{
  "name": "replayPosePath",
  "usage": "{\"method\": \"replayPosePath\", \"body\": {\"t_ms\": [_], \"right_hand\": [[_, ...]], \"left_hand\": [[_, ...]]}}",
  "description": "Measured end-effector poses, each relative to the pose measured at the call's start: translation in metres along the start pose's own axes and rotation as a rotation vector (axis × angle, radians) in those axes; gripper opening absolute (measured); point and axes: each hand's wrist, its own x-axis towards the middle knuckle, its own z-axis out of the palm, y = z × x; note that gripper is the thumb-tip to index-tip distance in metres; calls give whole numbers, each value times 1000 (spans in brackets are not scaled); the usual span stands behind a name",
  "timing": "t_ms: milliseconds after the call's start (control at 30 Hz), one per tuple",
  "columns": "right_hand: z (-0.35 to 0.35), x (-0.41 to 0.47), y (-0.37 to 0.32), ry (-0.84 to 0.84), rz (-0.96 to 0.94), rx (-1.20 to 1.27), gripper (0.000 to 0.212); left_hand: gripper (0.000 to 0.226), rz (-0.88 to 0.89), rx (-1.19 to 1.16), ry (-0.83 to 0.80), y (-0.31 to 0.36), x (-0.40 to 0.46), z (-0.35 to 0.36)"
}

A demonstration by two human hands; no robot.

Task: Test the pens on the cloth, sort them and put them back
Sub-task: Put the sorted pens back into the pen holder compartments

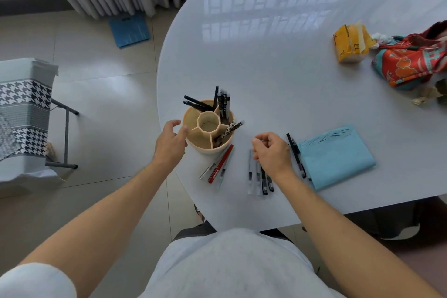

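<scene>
Your left hand [169, 144], fingers relaxed, touches the round beige compartmented holder [208, 128] mid-frame; your right hand [272, 152] hovers loosely curled, empty, over slim clear-barrelled pens [260, 180] beside the folded blue cloth [338, 157].

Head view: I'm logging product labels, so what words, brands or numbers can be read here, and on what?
None can be read.
Yellow packet: dark printed marks, too blurred to read.
Blue cloth: pen test scribbles only, no words.
Patterned pens in the pen holder: markings too small.
</scene>
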Motion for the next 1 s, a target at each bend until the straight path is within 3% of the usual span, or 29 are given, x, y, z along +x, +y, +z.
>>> {"method": "replayPosePath", "body": {"t_ms": [100, 200, 333, 467, 633, 767, 1000], "right_hand": [[14, -5, 10, -141, 1, -207, 10], [47, -7, 8, -248, 0, -291, 19], [80, -2, 4, -265, 23, -565, 25], [85, 5, 0, -245, 132, -628, 32], [84, 12, -3, -194, 309, -524, 22], [79, 13, 1, -153, 367, -441, 45], [54, 7, 10, -29, 426, 10, 25]], "left_hand": [[29, 21, -2, -7, 5, 2, 3], [31, 14, 4, -12, 5, -2, 5], [36, 6, 2, -49, 1, -10, 5], [39, -8, -17, -77, 0, -16, 4], [41, -15, -42, -99, 0, -19, 3], [41, -12, -42, -82, 3, -16, -1], [36, -7, -68, -48, 12, -1, -10]]}}
